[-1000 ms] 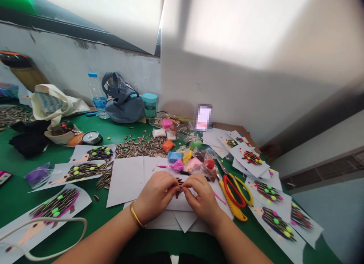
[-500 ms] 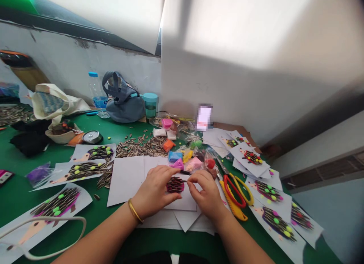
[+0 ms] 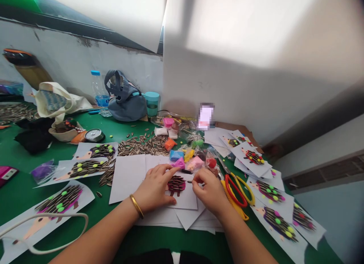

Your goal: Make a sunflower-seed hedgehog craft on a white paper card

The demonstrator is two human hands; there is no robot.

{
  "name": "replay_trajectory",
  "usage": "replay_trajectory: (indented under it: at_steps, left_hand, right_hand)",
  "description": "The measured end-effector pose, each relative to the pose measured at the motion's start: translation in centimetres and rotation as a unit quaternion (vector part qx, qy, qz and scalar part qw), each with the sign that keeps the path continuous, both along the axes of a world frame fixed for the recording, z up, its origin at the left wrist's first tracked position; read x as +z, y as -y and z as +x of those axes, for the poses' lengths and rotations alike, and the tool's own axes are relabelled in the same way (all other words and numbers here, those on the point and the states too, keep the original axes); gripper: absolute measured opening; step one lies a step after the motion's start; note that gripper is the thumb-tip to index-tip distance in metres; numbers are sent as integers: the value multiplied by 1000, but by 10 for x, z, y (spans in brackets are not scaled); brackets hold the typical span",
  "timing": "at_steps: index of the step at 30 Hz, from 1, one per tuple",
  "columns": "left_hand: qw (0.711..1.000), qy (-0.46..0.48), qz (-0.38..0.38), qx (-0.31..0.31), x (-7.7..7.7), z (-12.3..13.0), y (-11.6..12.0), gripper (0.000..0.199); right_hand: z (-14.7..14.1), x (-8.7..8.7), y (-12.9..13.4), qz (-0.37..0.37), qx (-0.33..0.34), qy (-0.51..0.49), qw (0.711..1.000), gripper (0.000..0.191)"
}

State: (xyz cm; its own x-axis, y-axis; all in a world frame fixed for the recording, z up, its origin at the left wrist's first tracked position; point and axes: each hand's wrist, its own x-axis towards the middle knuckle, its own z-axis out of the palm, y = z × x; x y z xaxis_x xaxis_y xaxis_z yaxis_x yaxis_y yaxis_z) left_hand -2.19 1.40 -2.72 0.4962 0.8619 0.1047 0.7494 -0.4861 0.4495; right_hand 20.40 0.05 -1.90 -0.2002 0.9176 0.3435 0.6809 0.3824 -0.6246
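Observation:
A small hedgehog picture [image 3: 176, 183], magenta clay covered with dark striped seeds and with brown feet, lies on white paper in front of me. My left hand [image 3: 157, 186] rests on the paper at its left side, thumb and index finger spread around it, holding nothing. Just right of the hedgehog, my right hand [image 3: 207, 188] pinches a single seed [image 3: 190, 181] between thumb and index finger, its tip pointing left, apart from the clay. Blank white paper [image 3: 127, 178] lies left of my left hand.
Behind the hands are a seed pile [image 3: 143, 145] and bagged clay [image 3: 195, 163]. Red-handled scissors [image 3: 234, 194] and a yellow cutter lie right. Finished hedgehog sheets [image 3: 274, 218] line both sides. A white cable [image 3: 82, 228] loops at the lower left; a blue bag [image 3: 126, 106] stands behind.
My right hand has moved slightly right, away from the hedgehog, with a seed at its fingertips. My left thumb has lowered, and the brown feet now show.

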Motion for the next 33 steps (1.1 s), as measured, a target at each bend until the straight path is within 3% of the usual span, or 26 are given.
replay_trajectory:
  at_steps: [6,16,33]
  left_hand:
    - [1000,-6,-11,11,-2,-1,-2,110]
    - [999,-26,-18,13,-4,-1,-2,109]
    - [1000,-20,-17,7,-5,0,-3,106]
  right_hand:
    - [-1,-8,-1,-38,18,44,998,13]
    - [-6,-25,-2,-13,33,97,995,10]
    - [-12,-28,-2,31,30,189,981,8]
